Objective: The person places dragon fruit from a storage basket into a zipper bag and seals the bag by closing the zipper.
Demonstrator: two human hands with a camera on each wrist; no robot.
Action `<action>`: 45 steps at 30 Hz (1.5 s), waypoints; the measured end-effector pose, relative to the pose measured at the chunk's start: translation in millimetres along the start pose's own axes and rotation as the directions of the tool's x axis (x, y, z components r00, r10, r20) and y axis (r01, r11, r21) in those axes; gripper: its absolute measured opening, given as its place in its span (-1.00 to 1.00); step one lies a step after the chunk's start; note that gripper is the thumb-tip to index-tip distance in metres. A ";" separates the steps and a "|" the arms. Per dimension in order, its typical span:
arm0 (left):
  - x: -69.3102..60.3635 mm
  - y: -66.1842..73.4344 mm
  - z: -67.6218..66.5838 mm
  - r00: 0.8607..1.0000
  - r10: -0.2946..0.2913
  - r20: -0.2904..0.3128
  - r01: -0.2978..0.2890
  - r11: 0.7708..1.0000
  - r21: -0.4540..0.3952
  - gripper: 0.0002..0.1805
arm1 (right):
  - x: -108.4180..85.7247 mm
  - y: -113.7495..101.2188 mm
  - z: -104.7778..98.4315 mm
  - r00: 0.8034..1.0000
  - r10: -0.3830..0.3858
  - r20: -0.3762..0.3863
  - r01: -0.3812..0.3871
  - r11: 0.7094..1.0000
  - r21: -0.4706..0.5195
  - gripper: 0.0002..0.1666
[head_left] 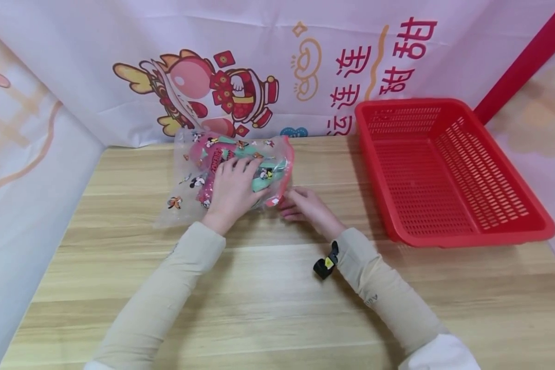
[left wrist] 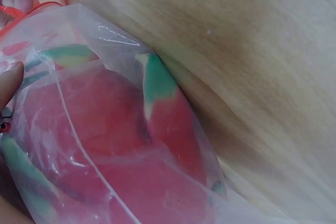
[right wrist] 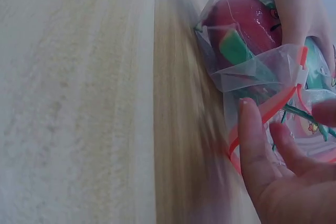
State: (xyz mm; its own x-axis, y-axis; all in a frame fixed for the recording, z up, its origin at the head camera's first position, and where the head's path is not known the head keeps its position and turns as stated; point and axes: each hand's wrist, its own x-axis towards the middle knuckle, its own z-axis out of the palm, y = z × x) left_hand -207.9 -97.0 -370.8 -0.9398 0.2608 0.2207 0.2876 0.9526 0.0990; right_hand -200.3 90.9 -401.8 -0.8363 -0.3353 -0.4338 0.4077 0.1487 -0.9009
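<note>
A clear zip bag (head_left: 178,198) printed with small cartoon figures lies on the table near the back wall. Inside it shows a bright pink-red dragon fruit (left wrist: 100,114) with green-tipped scales. My left hand (head_left: 233,187) rests over the bag, its fingers spread across the top. Red trim (head_left: 289,169) runs along the bag's right-hand mouth, and a pale slider (right wrist: 301,75) sits on it in the right wrist view. At the front corner of that mouth is my right hand (head_left: 310,208), with thumb and fingers apart around the loose red edge. A thin green strand (right wrist: 299,113) shows near the mouth.
To the right stands a red plastic basket (head_left: 380,195) with slotted walls. A white printed cloth (head_left: 305,31) hangs behind the wooden table (head_left: 259,298). A black strap (head_left: 325,266) with a yellow mark hangs at my right wrist.
</note>
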 end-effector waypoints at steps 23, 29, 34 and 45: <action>-8.5 7.4 -1.9 0.994 0.075 -0.077 -0.080 0.994 -0.069 -0.23 | -7.1 -9.9 10.1 0.969 -0.157 -0.191 0.137 0.984 -0.111 -0.75; -21.6 20.8 -1.4 0.955 0.267 -0.129 -0.272 0.962 -0.024 -0.25 | -8.3 -16.2 12.0 0.936 -0.225 -0.269 0.213 0.974 -0.076 -0.76; -25.6 28.3 3.1 0.962 0.248 -0.115 -0.243 0.968 0.055 -0.13 | -10.9 -23.5 13.8 0.930 -0.237 -0.281 0.239 0.971 -0.028 -0.78; -25.2 33.4 10.0 0.982 0.108 -0.157 -0.098 0.993 0.069 -0.33 | -21.1 -39.2 20.6 0.931 -0.304 -0.203 0.295 0.953 -0.071 -0.67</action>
State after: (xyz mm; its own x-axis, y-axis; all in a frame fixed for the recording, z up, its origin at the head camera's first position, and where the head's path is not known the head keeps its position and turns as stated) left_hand -176.4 -70.1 -382.7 -0.8628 0.3340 0.3794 0.3649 0.9310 0.0100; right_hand -191.1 73.0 -357.1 -0.9766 -0.1689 -0.1328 0.1154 0.1089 -0.9873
